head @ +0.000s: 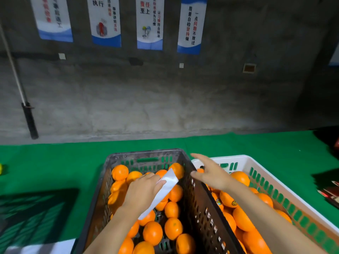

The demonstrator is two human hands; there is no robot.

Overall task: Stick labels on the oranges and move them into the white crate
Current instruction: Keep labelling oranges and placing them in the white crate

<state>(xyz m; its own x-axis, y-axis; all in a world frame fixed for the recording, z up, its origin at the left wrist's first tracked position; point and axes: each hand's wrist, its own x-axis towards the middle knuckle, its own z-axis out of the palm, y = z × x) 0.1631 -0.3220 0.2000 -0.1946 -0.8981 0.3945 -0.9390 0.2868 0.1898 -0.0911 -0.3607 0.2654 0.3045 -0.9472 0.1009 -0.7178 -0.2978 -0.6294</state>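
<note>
A black crate [200,208] in the middle holds several unlabelled oranges [172,228]. My left hand [145,187] hovers over them and pinches a white strip of label backing paper [164,191] between thumb and fingers. To the right stands the white crate [260,173], filled with oranges [240,177], some bearing small round labels [234,203]. My right hand [211,173] hangs above the white crate's left rim with fingers spread and holds nothing.
Both crates sit on a green table cover [55,162]. A dark flat object [34,217] lies at the left front. Red and dark items [330,195] lie at the right edge. A grey wall with posters rises behind.
</note>
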